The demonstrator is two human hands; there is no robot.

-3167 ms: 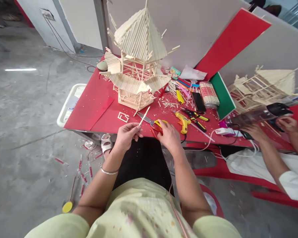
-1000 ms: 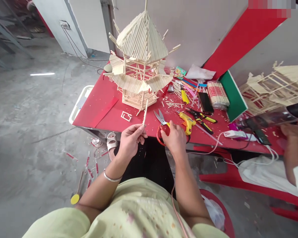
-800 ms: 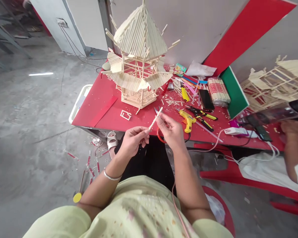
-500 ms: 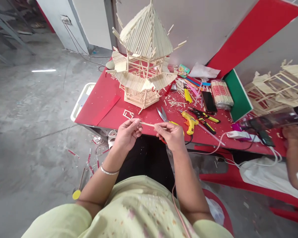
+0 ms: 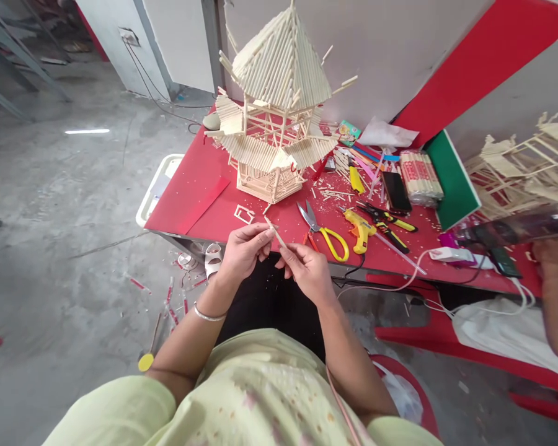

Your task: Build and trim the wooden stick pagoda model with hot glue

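A short thin wooden stick (image 5: pixel 276 233) slants between my two hands, just off the table's front edge. My left hand (image 5: pixel 247 248) pinches it near its upper part with thumb and finger. At the lower end, my right hand (image 5: pixel 304 267) grips it between thumb and fingers. Beyond my hands stands a pagoda model (image 5: pixel 279 124) built of wooden sticks, with a pointed roof. A small stick frame (image 5: pixel 244 214) lies in front of it. To the right of my hands, scissors (image 5: pixel 323 229) with yellow and red handles lie with their blades pointing away.
On the red table (image 5: pixel 190 179) are a yellow glue gun (image 5: pixel 360 229), pliers (image 5: pixel 390 226), a phone (image 5: pixel 396 191), bundled sticks (image 5: pixel 421 173) and scattered offcuts. A white power strip (image 5: pixel 449 253) trails cables. Another person's arm (image 5: pixel 555 285) is at far right, near a second stick model (image 5: pixel 516 161).
The stick has swung from nearly level to a steep slant. My right hand has moved left and down, closer to my left hand, uncovering the scissors' handles.
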